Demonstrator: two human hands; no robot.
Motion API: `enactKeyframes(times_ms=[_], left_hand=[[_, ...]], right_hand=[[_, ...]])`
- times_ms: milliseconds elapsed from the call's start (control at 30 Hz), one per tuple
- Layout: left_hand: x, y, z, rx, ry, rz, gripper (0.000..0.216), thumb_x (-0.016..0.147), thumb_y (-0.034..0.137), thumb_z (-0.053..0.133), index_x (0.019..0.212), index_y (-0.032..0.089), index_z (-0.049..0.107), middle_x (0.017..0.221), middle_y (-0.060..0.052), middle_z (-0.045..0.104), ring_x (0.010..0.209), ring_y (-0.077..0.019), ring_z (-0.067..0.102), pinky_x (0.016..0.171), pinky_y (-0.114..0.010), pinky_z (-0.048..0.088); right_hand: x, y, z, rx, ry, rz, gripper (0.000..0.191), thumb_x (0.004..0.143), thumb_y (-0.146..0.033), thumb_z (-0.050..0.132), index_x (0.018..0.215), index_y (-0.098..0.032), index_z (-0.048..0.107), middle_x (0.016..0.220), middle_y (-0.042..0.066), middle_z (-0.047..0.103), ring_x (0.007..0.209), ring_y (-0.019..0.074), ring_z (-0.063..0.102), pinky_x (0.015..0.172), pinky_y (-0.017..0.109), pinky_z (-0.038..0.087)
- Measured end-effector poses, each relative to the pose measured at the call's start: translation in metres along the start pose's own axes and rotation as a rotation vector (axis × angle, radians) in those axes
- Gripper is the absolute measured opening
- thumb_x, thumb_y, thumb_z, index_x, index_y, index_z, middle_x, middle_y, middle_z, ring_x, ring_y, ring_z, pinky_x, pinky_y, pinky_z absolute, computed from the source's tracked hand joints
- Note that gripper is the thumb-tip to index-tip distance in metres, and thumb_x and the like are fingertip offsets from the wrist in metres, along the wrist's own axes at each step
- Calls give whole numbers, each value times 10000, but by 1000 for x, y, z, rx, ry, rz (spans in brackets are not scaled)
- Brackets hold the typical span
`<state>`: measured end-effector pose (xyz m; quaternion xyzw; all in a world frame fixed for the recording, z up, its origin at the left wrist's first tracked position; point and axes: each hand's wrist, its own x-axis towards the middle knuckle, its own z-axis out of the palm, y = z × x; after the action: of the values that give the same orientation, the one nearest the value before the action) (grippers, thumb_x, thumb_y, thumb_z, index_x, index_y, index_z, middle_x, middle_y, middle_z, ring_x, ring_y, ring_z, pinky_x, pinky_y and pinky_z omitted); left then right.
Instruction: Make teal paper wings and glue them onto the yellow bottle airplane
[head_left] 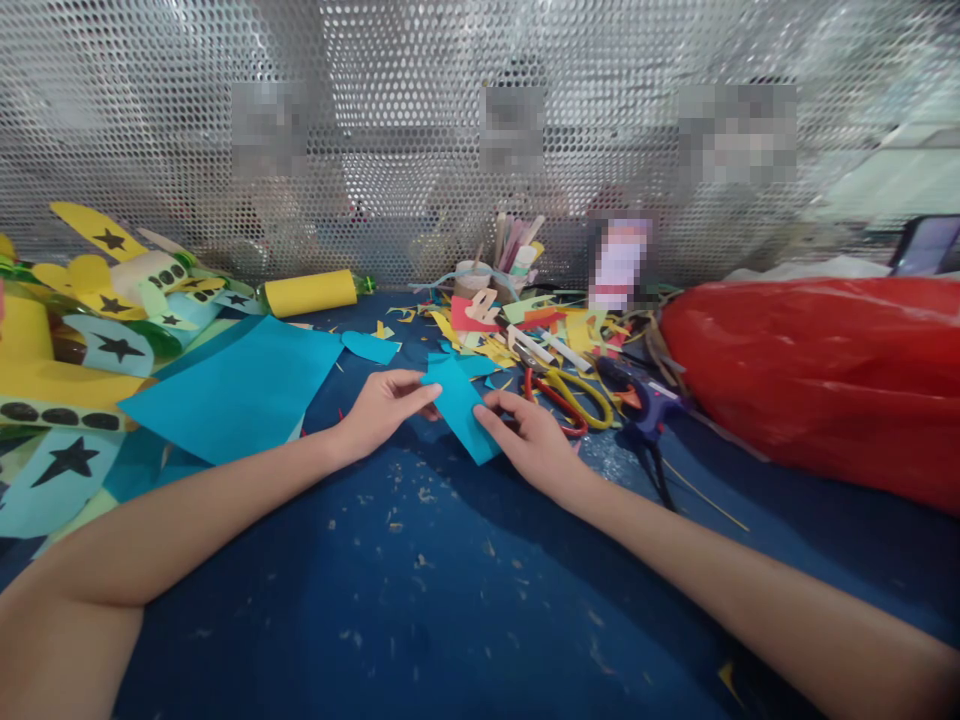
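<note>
A narrow piece of blue paper (466, 410) is held just above the table between both hands. My left hand (391, 408) pinches its upper left edge, the thumb lying on top. On the right edge, my right hand (529, 437) grips it between thumb and fingers. Just beyond lie smaller blue paper offcuts (472, 365). Close to my right hand are scissors with yellow handles (589, 392) and another pair with red handles (559, 405). To the left of my left hand rest larger blue sheets (240, 385).
Yellow paper-covered bottle planes (67, 370) crowd the left side. A yellow-wrapped bottle (311, 294) lies behind. Colourful scraps (510, 345), a glue gun (651, 405) and a big red plastic bag (817, 370) are to the right. A perforated metal screen (405, 120) stands at the back.
</note>
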<state>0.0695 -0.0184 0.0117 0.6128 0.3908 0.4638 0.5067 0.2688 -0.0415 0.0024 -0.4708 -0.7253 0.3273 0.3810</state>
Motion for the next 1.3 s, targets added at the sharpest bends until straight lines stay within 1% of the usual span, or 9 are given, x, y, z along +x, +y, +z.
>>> enactKeyframes(times_ms=[100, 200, 300, 500, 700, 767, 933, 1100, 1300], left_hand=[[1, -1, 0, -31, -60, 4, 192, 751, 351, 705, 781, 162, 716, 688, -9, 715, 581, -113, 635, 630, -244, 550], [1, -1, 0, 8, -69, -1, 226, 772, 376, 688, 741, 154, 716, 671, -19, 712, 574, -114, 630, 614, -238, 544], [1, -1, 0, 44, -17, 5, 246, 773, 387, 687, 699, 154, 718, 641, -19, 705, 564, -118, 625, 607, -240, 546], [2, -4, -1, -10, 92, 12, 222, 748, 396, 704, 760, 180, 757, 684, -13, 722, 581, -119, 623, 608, -241, 554], [3, -6, -2, 3, 116, 41, 180, 763, 371, 698, 752, 203, 762, 685, -5, 727, 571, -118, 632, 602, -240, 553], [3, -8, -2, -5, 124, 51, 178, 764, 375, 699, 747, 209, 761, 688, -2, 728, 570, -118, 632, 602, -243, 553], [4, -13, -3, -23, 164, 59, 201, 759, 398, 704, 744, 206, 760, 695, -10, 728, 591, -132, 632, 622, -263, 554], [4, -13, -4, -23, 208, 62, 209, 763, 408, 699, 732, 208, 751, 682, -10, 723, 584, -132, 629, 631, -263, 542], [5, -13, -4, -9, 224, 68, 205, 764, 403, 697, 720, 208, 743, 686, -9, 725, 582, -137, 639, 636, -271, 541]], right_hand=[[-1, -2, -1, -5, -22, 7, 252, 873, -433, 496, 771, -204, 529, 672, -5, 494, 579, 131, 450, 517, 262, 394], [-1, -1, -1, -7, -26, 10, 253, 876, -437, 497, 785, -204, 534, 689, -4, 507, 586, 132, 457, 526, 266, 396], [0, 2, 0, -8, -16, 9, 269, 887, -463, 484, 809, -208, 525, 699, -6, 512, 589, 132, 458, 541, 271, 397], [3, 7, 1, 43, -14, 23, 272, 859, -472, 542, 798, -211, 499, 688, -13, 509, 608, 132, 469, 555, 269, 403], [3, 8, 0, 43, 35, 36, 298, 850, -487, 549, 753, -209, 503, 660, -17, 499, 581, 126, 454, 551, 273, 397], [2, 7, 1, 49, 30, 36, 296, 847, -492, 549, 777, -206, 524, 689, -6, 520, 603, 131, 474, 563, 275, 408], [0, 3, 1, 71, 13, 50, 317, 789, -505, 621, 835, -198, 553, 793, 22, 582, 678, 147, 535, 613, 284, 456], [-1, 5, 0, 70, 30, 51, 286, 811, -478, 599, 785, -200, 534, 733, 4, 547, 613, 128, 495, 561, 271, 423], [2, 11, 3, 116, 63, 56, 306, 826, -503, 577, 770, -209, 515, 716, -3, 525, 617, 135, 497, 577, 284, 440]])
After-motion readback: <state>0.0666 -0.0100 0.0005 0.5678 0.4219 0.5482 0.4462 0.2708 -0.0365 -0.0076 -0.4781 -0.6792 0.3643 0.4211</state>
